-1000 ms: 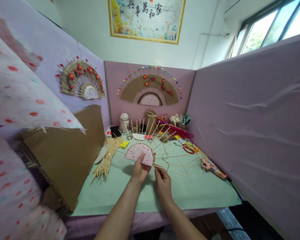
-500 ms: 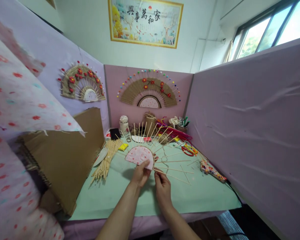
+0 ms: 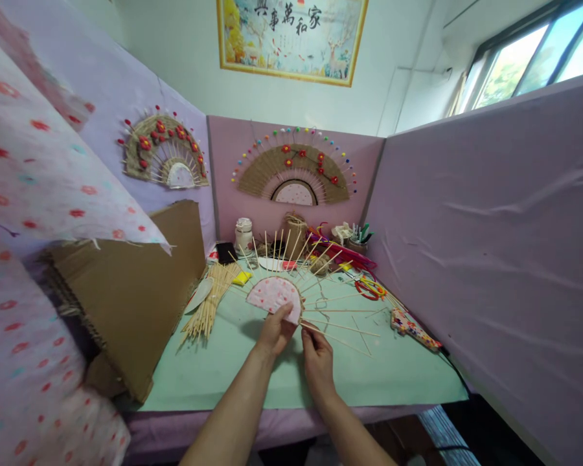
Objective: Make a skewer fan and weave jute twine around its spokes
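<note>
My left hand is closed on the lower edge of a half-round fan base covered in pink floral cloth, its thumb lying on the front. Thin bamboo sticks fan out from the curved rim of this base. At the rim's lower right end, my right hand pinches the lowest bamboo stick near its inner tip. Where that stick meets the base is partly covered by my fingers. The base is held above the green tabletop.
A bundle of bamboo sticks lies left, beside a cardboard sheet. On the right are scissors and a patterned glue gun with a cord. A jar and twine roll stand behind. Finished fans hang on the partitions.
The camera view has shifted slightly, so the background sits a little higher and to the left of my former view. Both hands keep nearly the same hold on the fan base and stick.
</note>
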Demonstrator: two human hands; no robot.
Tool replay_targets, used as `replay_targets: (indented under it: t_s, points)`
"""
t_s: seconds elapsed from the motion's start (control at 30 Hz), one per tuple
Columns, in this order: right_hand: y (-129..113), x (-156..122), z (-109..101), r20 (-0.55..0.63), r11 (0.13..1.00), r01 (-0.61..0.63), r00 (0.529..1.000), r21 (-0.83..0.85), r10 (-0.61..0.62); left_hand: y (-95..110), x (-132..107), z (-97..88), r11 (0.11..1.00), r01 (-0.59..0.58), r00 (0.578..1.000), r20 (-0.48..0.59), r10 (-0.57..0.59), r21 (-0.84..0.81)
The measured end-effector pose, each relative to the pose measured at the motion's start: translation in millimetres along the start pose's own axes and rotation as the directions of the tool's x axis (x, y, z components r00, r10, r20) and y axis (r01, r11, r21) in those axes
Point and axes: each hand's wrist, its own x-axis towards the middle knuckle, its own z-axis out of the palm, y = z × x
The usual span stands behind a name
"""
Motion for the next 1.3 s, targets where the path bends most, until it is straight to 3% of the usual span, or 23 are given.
replay_targets:
  t_s: [0.67,1.3]
  points:
    - [-7,-5,-3,-0.055,0.998,0.066,0.996,-0.004,-0.066,6,-4,4.3,0.991,0.099,0.991,0.101,-0.089,-0.09]
    - [-11,-5,-4,-0.042,0.998,0.053,0.998,-0.021,-0.054,8,-7,8.9,0.988,0.139,0.99,0.023,-0.138,-0.068]
